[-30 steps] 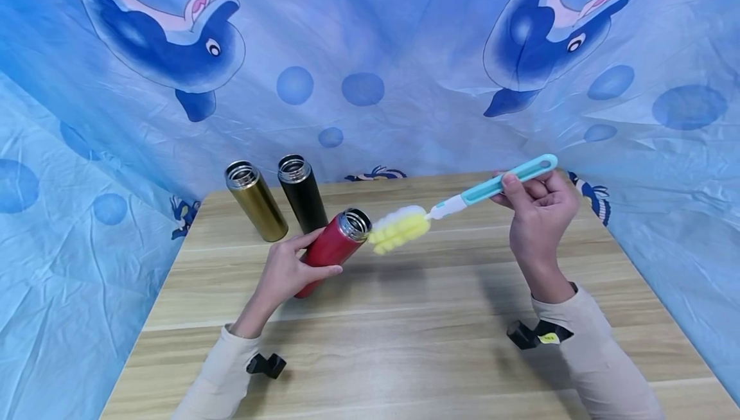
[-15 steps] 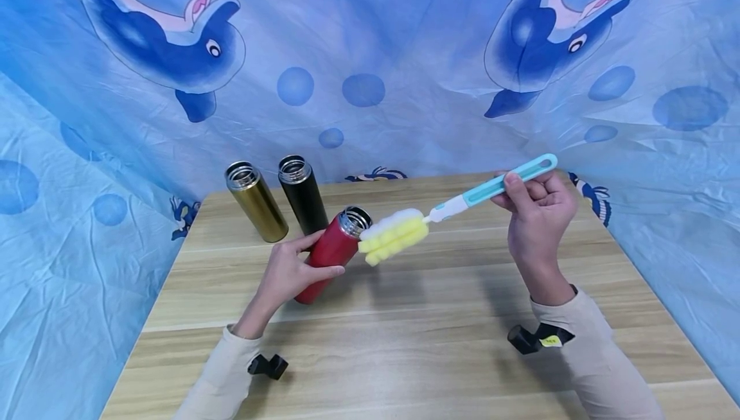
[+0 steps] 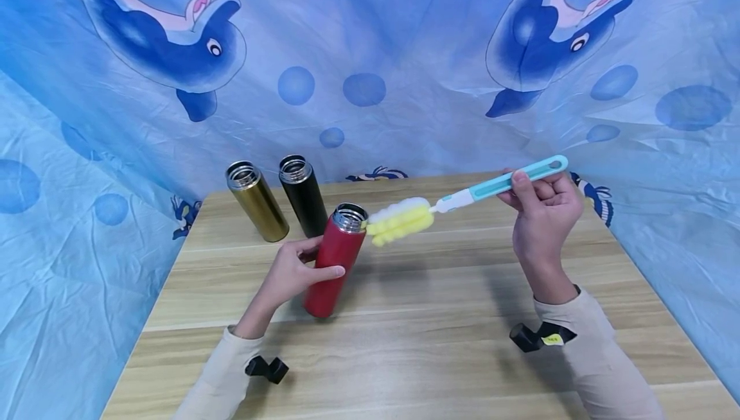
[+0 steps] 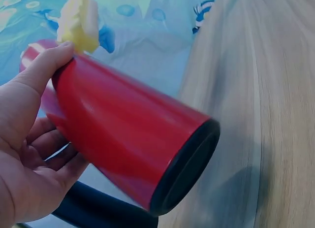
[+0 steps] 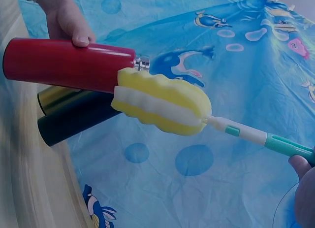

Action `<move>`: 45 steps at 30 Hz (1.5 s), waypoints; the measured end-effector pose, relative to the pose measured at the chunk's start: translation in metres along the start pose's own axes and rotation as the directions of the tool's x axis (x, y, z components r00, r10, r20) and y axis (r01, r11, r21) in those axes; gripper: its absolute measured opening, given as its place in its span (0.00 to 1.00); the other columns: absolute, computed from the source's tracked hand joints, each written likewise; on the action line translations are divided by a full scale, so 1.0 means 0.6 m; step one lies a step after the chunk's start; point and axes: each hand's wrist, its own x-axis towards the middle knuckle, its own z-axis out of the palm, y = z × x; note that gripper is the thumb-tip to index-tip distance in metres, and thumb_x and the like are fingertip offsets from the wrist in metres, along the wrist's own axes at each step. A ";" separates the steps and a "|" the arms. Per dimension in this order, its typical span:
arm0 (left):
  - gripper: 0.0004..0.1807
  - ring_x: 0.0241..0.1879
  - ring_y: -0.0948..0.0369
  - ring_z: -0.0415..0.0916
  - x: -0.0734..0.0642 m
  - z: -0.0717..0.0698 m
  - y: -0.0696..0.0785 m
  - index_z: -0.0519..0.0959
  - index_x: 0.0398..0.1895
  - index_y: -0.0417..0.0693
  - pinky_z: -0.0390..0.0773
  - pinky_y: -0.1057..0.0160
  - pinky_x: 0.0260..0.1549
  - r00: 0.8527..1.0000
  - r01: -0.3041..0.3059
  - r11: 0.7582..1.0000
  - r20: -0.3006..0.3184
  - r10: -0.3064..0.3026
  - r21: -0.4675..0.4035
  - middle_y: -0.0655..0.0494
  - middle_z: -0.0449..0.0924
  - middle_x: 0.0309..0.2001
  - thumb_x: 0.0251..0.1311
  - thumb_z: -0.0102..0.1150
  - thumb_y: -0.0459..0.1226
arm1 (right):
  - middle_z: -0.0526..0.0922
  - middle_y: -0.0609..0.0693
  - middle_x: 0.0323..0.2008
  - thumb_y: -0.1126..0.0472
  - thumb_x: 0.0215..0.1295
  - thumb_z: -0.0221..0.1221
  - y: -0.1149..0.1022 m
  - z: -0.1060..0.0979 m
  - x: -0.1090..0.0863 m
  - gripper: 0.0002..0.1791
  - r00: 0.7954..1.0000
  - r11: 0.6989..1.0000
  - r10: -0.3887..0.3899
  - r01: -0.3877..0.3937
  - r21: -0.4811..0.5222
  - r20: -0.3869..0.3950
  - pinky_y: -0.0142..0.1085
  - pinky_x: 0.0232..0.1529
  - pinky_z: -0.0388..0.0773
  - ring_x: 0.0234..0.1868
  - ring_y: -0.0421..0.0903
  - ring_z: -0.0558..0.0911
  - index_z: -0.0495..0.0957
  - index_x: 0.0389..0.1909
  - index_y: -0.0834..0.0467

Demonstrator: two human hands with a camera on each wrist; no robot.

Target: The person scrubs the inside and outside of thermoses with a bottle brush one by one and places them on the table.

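Up on the head, the wide view looks forward and down from well back, over the table, left hand, right hand and curtain. Now the left wrist: rolled sideways, right up close, facing the side and base of the red bottle. And the right wrist, rolled too, sights along the brush from farther off! Both wrist views share red bottle, brush and left hand.

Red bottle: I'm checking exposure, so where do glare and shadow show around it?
Head: soft shadow on the table beneath the brush; left wrist: whitish sheen on the red bottle at its upper end; right wrist: dimmer overall.
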 end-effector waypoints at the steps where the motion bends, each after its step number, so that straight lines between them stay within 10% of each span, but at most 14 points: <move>1: 0.39 0.53 0.50 0.83 0.000 0.001 0.000 0.79 0.65 0.47 0.84 0.50 0.51 1.000 0.004 1.000 0.014 -0.003 -0.019 0.50 0.84 0.57 0.50 0.80 0.51 | 0.86 0.68 0.30 0.80 0.61 0.63 0.000 -0.001 0.000 0.07 1.000 1.000 0.003 -0.003 0.005 -0.004 0.39 0.31 0.86 0.30 0.53 0.89 0.74 0.37 0.77; 13: 0.35 0.52 0.49 0.84 -0.001 0.012 0.005 0.78 0.65 0.40 0.86 0.55 0.48 0.993 0.051 0.980 0.115 -0.029 -0.191 0.43 0.83 0.57 0.54 0.77 0.42 | 0.87 0.69 0.32 0.78 0.62 0.64 -0.001 -0.001 -0.001 0.08 0.999 1.000 0.005 -0.004 0.024 -0.053 0.39 0.32 0.86 0.32 0.54 0.90 0.74 0.37 0.76; 33: 0.27 0.51 0.50 0.80 0.006 0.032 -0.004 0.81 0.61 0.42 0.82 0.56 0.47 1.000 0.015 0.983 0.015 -0.012 -0.184 0.45 0.84 0.53 0.60 0.73 0.41 | 0.86 0.70 0.31 0.81 0.62 0.62 -0.006 -0.025 -0.007 0.09 0.992 0.981 0.104 -0.092 0.173 -0.065 0.40 0.32 0.86 0.32 0.56 0.90 0.72 0.40 0.79; 45: 0.32 0.54 0.47 0.84 0.006 0.048 -0.002 0.74 0.67 0.36 0.85 0.56 0.50 1.000 0.023 0.941 -0.002 -0.025 -0.338 0.38 0.81 0.58 0.59 0.72 0.35 | 0.85 0.71 0.32 0.82 0.62 0.61 -0.020 -0.032 -0.018 0.09 0.982 0.961 0.177 -0.158 0.229 -0.066 0.39 0.32 0.86 0.32 0.56 0.90 0.71 0.40 0.79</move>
